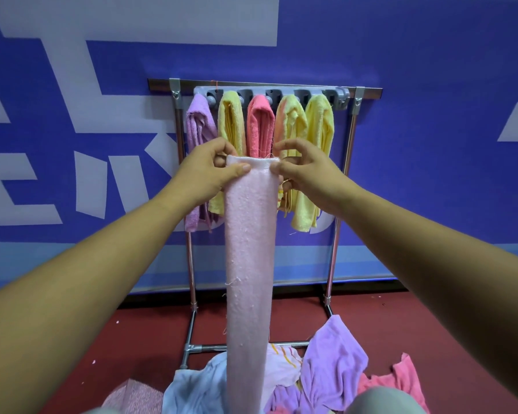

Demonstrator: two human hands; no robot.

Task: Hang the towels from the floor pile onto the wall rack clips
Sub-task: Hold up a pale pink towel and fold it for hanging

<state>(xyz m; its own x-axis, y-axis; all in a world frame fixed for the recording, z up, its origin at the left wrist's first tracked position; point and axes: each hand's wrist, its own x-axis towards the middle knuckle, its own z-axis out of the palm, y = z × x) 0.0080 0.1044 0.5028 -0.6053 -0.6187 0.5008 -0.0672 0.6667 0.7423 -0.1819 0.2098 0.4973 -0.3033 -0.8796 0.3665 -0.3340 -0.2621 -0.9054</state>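
Left hand [210, 174] and right hand [308, 171] pinch the top corners of the pale pink towel [248, 249], each grip clamped. Hold that edge taut and level when raising it to the clip bar [338, 98] above the grip.

We see a silver rack [191, 264] before a blue wall [431, 85] with pale grey shapes. On the rack's grey clip bar [338, 98], from its left end: a lilac towel [199, 124], a yellow towel [231, 121], a coral towel [260, 124], a yellow-and-peach towel [290, 121], a second yellow towel [319, 124]. In front of the rack, a plain pale pink towel [248, 249]. Below the rack we find a dark red floor [371, 312] and a pile [332, 354] of lilac, light blue, coral and orange-striped white.
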